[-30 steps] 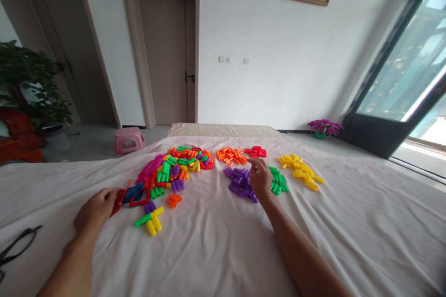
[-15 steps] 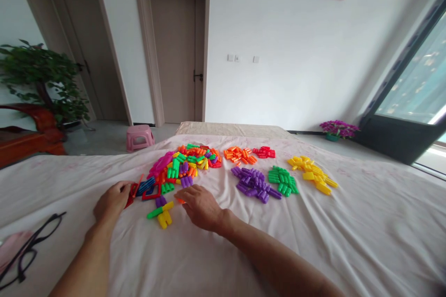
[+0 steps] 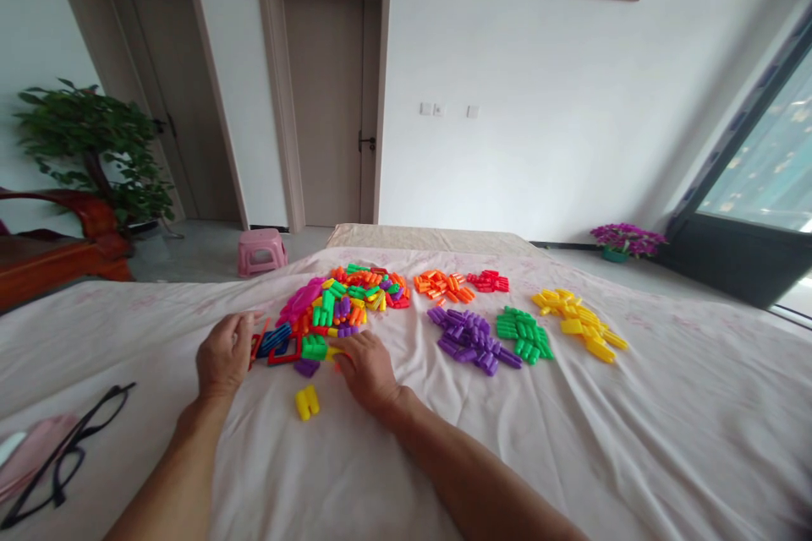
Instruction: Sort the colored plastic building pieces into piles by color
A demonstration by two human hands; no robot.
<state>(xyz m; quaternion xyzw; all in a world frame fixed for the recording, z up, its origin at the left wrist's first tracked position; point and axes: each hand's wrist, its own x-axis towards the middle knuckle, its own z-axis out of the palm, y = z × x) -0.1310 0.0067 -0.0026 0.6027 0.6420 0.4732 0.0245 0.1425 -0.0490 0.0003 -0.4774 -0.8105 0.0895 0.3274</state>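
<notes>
My left hand [image 3: 225, 352] is closed, fingertips together beside a red frame-like piece [image 3: 255, 348] at the left end of the pile; whatever is between the fingers is hidden. Blue pieces [image 3: 276, 340] and a red square frame [image 3: 293, 350] lie just right of it. My right hand [image 3: 368, 368] is closed with its fingertips on a yellow plastic building piece [image 3: 333, 352], which meets green pieces [image 3: 313, 347]. A purple piece [image 3: 307, 368] lies below these. Nearer to me a separate yellow piece [image 3: 307, 402] rests on the cloth.
A mixed pile [image 3: 355, 292] with a magenta item [image 3: 301, 300] lies behind my hands. To the right are orange [image 3: 442, 286], red [image 3: 488, 281], purple [image 3: 473, 340], green [image 3: 523, 333] and yellow [image 3: 580, 323] groups. Eyeglasses [image 3: 73, 448] lie at left on the cloth [image 3: 571, 456].
The green-and-yellow long piece has left its spot near the front yellow piece. My right hand has shifted toward the green pieces. My left hand has lifted slightly, its fingers drawn up.
</notes>
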